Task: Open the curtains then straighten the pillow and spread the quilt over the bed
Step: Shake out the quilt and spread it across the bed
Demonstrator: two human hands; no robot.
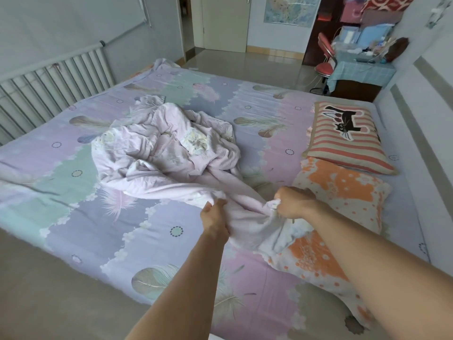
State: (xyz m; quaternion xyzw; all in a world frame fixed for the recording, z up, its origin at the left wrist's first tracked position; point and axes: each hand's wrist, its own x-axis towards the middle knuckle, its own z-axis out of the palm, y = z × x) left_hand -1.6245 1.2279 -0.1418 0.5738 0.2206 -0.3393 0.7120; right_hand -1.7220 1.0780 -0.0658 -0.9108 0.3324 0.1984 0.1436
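A pale pink quilt (161, 153) lies crumpled in a heap in the middle of the bed (81, 217), which wears a pastel feather-print sheet. One edge of the quilt stretches toward me. My left hand (213, 214) grips that edge, and my right hand (293, 201) grips it a little to the right, bunching the cloth. An orange-and-white flowered pillow (343, 209) lies at the head of the bed under my right forearm, partly covered by the quilt's corner. A striped pillow with a black cat (345, 136) lies beyond it. No curtains are in view.
A white radiator (49, 94) runs along the far side of the bed. The headboard (421, 133) stands at the right. Beyond the bed are a tiled floor, a door (224, 23), a red chair (324, 57) and a cluttered desk (362, 67).
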